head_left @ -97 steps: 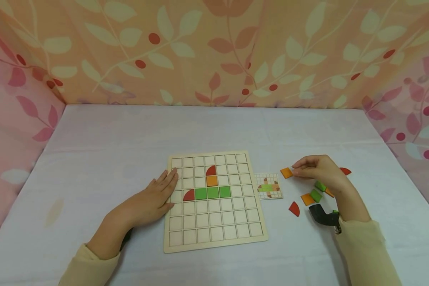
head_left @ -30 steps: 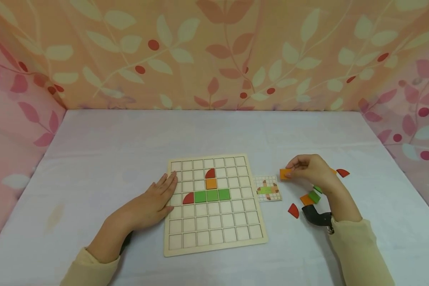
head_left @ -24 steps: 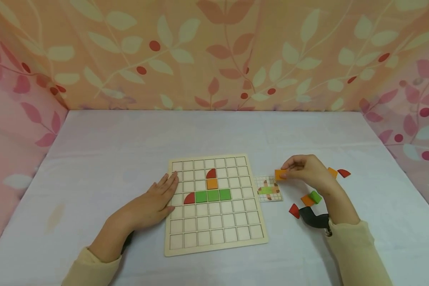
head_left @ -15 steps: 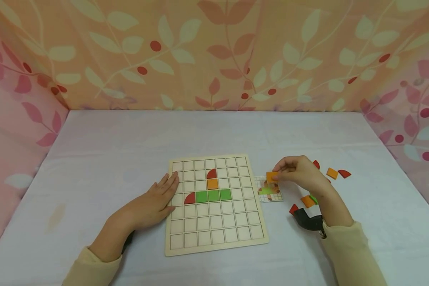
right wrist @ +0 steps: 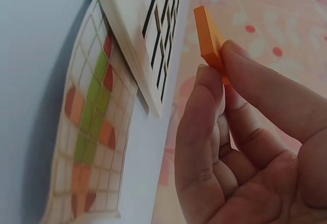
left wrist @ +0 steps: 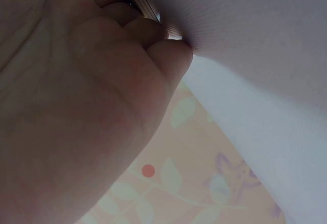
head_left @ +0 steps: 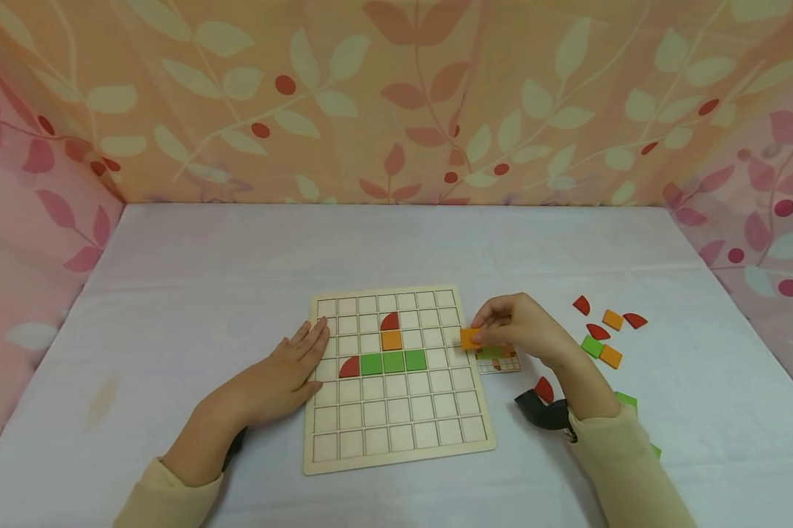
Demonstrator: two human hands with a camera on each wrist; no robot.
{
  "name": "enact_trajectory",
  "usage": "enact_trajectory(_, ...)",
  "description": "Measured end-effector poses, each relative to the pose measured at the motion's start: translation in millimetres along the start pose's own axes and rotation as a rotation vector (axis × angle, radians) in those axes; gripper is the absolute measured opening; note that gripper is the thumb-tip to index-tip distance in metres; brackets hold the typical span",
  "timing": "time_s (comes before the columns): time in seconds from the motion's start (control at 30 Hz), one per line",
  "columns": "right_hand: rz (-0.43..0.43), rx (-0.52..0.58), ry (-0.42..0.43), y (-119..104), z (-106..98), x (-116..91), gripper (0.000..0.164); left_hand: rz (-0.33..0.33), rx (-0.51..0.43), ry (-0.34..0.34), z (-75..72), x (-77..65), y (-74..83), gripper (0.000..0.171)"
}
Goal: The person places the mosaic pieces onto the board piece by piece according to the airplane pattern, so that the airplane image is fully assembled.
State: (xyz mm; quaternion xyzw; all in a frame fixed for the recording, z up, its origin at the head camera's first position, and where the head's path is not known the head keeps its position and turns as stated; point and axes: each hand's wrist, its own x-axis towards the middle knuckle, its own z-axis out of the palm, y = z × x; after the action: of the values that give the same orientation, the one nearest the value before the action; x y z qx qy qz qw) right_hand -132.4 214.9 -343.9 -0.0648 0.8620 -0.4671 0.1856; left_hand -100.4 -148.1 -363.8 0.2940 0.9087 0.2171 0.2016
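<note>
My right hand [head_left: 524, 328] pinches an orange square tile [head_left: 470, 338] between thumb and fingertips, over the right edge of the wooden grid board [head_left: 399, 425]. In the right wrist view the tile [right wrist: 208, 37] is tilted, apart from the board. My left hand [head_left: 280, 374] lies with straight fingers on the board's left edge; its fingers [left wrist: 171, 63] show beside that edge in the left wrist view. On the board, a red quarter-circle [head_left: 390, 321] tops an orange square [head_left: 392, 339]. Below runs a row: another red quarter-circle [head_left: 349, 366], then three green squares [head_left: 392, 361].
A pattern card [right wrist: 94, 121] lies against the board's right side, partly hidden by my right hand in the head view. Farther right are loose red, orange [head_left: 612, 320] and green tiles [head_left: 592, 347]. A black wrist device [head_left: 543, 411] hangs at my right cuff, close to a red piece [head_left: 544, 389].
My right hand has taken the orange square from the table and carried it left across the card to the board's edge, uncovering more loose tiles. The left hand has stayed in place.
</note>
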Motion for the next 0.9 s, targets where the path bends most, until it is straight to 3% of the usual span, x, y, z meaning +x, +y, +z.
enact_trajectory(0.5, -0.034, 0.004, -0.114, -9, 27, 10, 0.01, 0.005, -0.004, -0.001, 0.3, 0.2, -1.6, 0.068)
enact_trajectory(0.9, -0.027, -0.061, -0.106, -11, 36, 15, 0.006, -0.003, -0.001, -0.003, 0.1, 0.1, -0.5, 0.068)
